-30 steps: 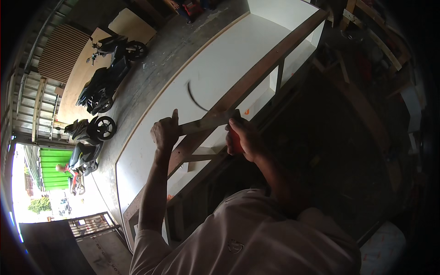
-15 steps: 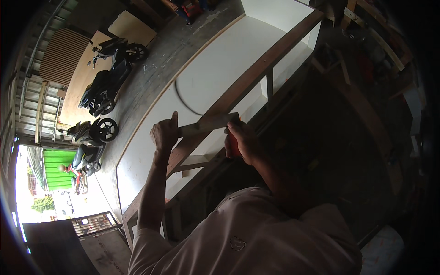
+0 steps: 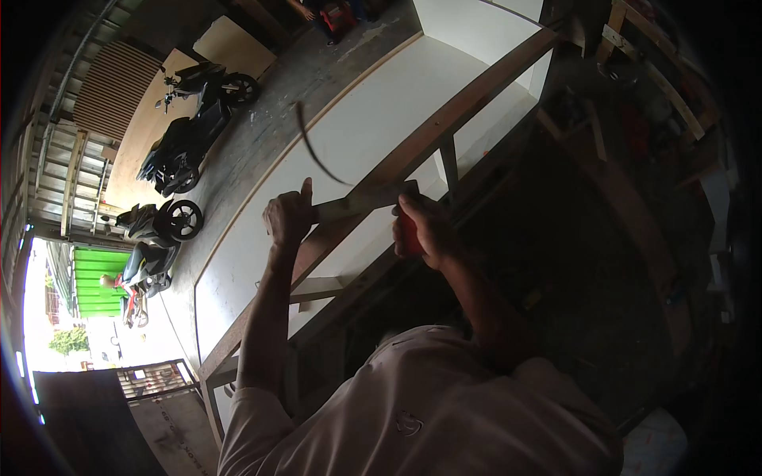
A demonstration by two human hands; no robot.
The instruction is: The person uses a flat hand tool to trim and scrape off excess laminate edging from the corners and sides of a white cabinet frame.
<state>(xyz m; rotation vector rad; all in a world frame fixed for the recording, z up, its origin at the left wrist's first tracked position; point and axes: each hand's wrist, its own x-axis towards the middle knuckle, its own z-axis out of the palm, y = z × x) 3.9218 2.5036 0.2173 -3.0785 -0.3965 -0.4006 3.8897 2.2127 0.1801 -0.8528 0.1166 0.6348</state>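
Note:
My left hand (image 3: 287,216) is closed, thumb up, at the left end of a flat grey-brown strip (image 3: 349,205). My right hand (image 3: 429,228) is closed around a red object (image 3: 409,230) like a handle or case, its thumb near the strip's right end. Fingers and shade hide what kind of tool it is. The strip spans level between both hands, above a long brown wooden rail (image 3: 413,155). A thin dark curved strip (image 3: 311,151) rises from near the flat strip's middle; whether they are joined I cannot tell.
The rail edges a long white panelled frame (image 3: 357,111) with cross pieces. Motorbikes (image 3: 186,127) stand at the left beside leaning wood sheets (image 3: 147,135). Dark timber pieces (image 3: 651,214) lie at the right. Another person (image 3: 321,16) is at the far top.
Both hands and the flat strip have shifted slightly upward in the view. The dark curved strip stands higher and further left.

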